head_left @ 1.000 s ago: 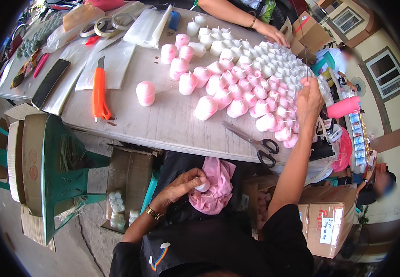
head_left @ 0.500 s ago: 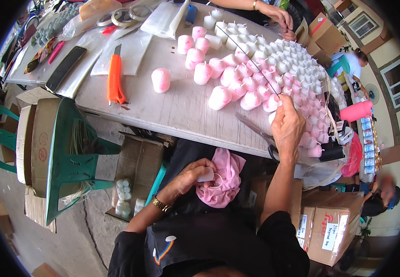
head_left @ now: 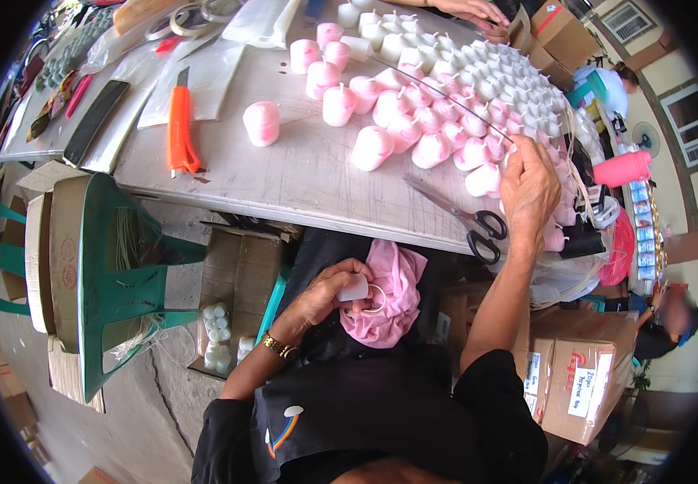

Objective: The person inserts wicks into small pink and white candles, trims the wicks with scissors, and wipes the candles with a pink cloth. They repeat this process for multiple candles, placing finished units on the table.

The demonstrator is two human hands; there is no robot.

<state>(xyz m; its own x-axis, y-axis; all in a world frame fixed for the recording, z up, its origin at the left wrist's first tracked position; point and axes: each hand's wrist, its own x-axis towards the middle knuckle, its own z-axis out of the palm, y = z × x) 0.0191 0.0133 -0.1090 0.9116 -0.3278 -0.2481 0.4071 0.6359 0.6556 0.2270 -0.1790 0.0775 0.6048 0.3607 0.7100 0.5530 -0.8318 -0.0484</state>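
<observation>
My left hand (head_left: 322,294) is closed on a small white candle (head_left: 354,288) above my lap. A pale loop of wick or string (head_left: 378,298) shows beside it. Against those fingers rests a bunched pink cloth (head_left: 389,323). My right hand (head_left: 529,194), raised over the table's near edge, pinches the end of a thin dark rod (head_left: 445,98). The rod slants away to the left above rows of pink-and-white candles (head_left: 432,150) and white candles (head_left: 518,85). Black-handled scissors (head_left: 445,202) lie just left of that hand. One pink candle (head_left: 261,123) stands apart.
An orange cutter (head_left: 179,133), a dark phone (head_left: 96,121), plastic sheets and tape rolls (head_left: 191,19) occupy the table's left side. Another person's hand (head_left: 478,11) reaches in at the far edge. A green chair (head_left: 111,282) and cartons (head_left: 579,375) flank me.
My right hand has moved right, swinging the rod to a flatter slant and uncovering the scissors' handles. My left hand keeps its hold on the candle. The whole view has shifted slightly.
</observation>
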